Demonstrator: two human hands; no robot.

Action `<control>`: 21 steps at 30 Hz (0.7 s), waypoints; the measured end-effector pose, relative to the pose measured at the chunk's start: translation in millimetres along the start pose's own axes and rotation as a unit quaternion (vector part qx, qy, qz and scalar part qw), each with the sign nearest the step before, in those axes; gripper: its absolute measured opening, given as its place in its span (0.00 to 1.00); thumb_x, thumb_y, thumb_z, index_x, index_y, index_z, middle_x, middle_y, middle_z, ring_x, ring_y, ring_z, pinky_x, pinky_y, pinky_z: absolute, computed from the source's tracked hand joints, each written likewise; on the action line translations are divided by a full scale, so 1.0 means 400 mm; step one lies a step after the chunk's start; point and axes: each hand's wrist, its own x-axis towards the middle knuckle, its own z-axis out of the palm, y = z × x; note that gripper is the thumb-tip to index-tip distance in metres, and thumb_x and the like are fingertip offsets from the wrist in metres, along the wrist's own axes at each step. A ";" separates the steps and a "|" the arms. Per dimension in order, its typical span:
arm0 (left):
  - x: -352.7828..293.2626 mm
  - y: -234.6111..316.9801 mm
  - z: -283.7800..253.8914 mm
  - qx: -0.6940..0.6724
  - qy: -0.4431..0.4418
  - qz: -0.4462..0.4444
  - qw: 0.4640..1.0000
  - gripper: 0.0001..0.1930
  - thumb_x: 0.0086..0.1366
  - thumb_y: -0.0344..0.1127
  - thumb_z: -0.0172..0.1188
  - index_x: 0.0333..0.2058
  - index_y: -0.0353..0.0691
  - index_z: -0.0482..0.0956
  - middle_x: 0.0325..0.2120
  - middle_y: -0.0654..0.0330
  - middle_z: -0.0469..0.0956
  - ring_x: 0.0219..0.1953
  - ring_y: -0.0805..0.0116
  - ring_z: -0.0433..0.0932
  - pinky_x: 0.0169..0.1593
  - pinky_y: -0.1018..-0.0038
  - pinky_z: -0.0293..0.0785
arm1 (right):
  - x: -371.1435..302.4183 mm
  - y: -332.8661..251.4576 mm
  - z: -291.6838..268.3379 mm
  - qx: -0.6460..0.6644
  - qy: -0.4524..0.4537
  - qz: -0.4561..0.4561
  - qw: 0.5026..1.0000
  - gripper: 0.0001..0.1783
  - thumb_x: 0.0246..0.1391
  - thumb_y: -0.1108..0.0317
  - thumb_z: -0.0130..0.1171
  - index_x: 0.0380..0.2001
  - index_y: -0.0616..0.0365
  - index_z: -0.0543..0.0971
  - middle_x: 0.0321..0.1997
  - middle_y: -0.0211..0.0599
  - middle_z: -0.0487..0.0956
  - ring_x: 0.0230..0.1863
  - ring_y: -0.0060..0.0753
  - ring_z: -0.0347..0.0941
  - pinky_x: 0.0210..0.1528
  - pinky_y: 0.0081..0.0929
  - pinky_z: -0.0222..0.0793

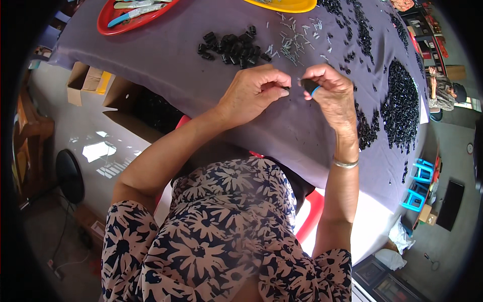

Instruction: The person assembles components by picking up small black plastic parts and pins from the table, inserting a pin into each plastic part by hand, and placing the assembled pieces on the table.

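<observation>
Over the purple tablecloth [176, 65], both my hands are raised close together. Thumb and fingertips of my left hand [254, 93] pinch a small black part [286, 88], mostly hidden by the fingers. My right hand [332, 90] is closed just to its right, a small gap apart. A black piece with a blue edge [310, 87] shows at its thumb and fingers; whether it is worn or held I cannot tell. Beyond the hands lie a heap of larger black plastic parts [234, 48] and scattered thin silvery pins [294, 43].
Many small black pieces [400, 108] are spread across the table's right side. A red tray [103, 22] with knife-like tools and a yellow dish [292, 6] stand at the far edge. Cardboard boxes [121, 103] sit left of the table. Another person [443, 93] is at the far right.
</observation>
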 end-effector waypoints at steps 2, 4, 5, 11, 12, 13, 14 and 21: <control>0.002 -0.005 0.008 -0.025 0.014 0.001 1.000 0.07 0.58 0.24 0.62 0.37 0.35 0.80 0.29 0.62 0.75 0.29 0.77 0.75 0.36 0.79 0.73 | -0.018 0.011 0.020 -0.012 -0.006 -0.058 0.998 0.10 0.51 0.86 0.55 0.35 0.63 0.79 0.32 0.28 0.78 0.30 0.14 0.72 0.34 0.15 0.71; 0.000 -0.010 0.009 -0.030 0.014 0.004 0.999 0.07 0.58 0.24 0.63 0.37 0.35 0.79 0.29 0.62 0.76 0.30 0.77 0.75 0.36 0.79 0.73 | -0.024 0.011 0.024 -0.023 -0.008 -0.050 0.998 0.12 0.50 0.88 0.53 0.36 0.64 0.79 0.33 0.27 0.78 0.31 0.14 0.72 0.36 0.14 0.70; -0.001 -0.012 0.009 -0.037 0.013 0.008 0.999 0.08 0.58 0.24 0.63 0.38 0.35 0.79 0.29 0.63 0.77 0.30 0.78 0.75 0.37 0.79 0.74 | -0.027 0.012 0.027 -0.026 -0.012 -0.048 0.998 0.12 0.50 0.88 0.53 0.36 0.64 0.79 0.33 0.26 0.78 0.32 0.13 0.72 0.38 0.13 0.69; -0.002 -0.015 0.008 -0.049 0.006 -0.008 0.999 0.12 0.57 0.24 0.64 0.41 0.36 0.77 0.28 0.64 0.78 0.29 0.79 0.75 0.36 0.79 0.74 | -0.029 0.009 0.028 -0.072 -0.025 -0.059 0.995 0.14 0.48 0.90 0.50 0.36 0.66 0.78 0.35 0.26 0.77 0.37 0.13 0.71 0.43 0.14 0.68; -0.002 -0.008 0.005 -0.050 0.006 -0.008 0.999 0.12 0.57 0.24 0.64 0.41 0.36 0.77 0.28 0.64 0.78 0.29 0.79 0.75 0.36 0.79 0.74 | -0.031 0.006 0.024 -0.075 -0.031 -0.042 0.996 0.14 0.48 0.90 0.49 0.36 0.67 0.78 0.36 0.26 0.77 0.38 0.14 0.71 0.44 0.14 0.68; -0.003 0.002 0.002 -0.032 -0.012 -0.030 0.999 0.13 0.59 0.23 0.63 0.44 0.36 0.76 0.30 0.66 0.76 0.31 0.82 0.73 0.38 0.82 0.73 | -0.031 0.009 0.022 -0.075 -0.031 -0.041 0.996 0.14 0.48 0.90 0.49 0.36 0.67 0.78 0.36 0.26 0.77 0.38 0.14 0.71 0.44 0.14 0.68; -0.003 0.007 0.000 -0.015 -0.030 -0.051 0.998 0.15 0.60 0.21 0.62 0.47 0.35 0.75 0.32 0.68 0.75 0.34 0.85 0.71 0.39 0.85 0.71 | -0.029 0.016 0.020 -0.093 -0.031 -0.046 0.994 0.14 0.48 0.90 0.49 0.36 0.67 0.78 0.35 0.26 0.77 0.38 0.14 0.71 0.43 0.14 0.68; -0.005 0.010 -0.002 0.021 -0.035 -0.032 0.999 0.19 0.59 0.22 0.64 0.49 0.35 0.74 0.29 0.69 0.75 0.31 0.85 0.70 0.36 0.83 0.71 | -0.017 -0.018 0.023 -0.263 -0.058 -0.060 0.961 0.13 0.43 0.90 0.50 0.32 0.66 0.77 0.29 0.23 0.74 0.32 0.13 0.67 0.35 0.13 0.64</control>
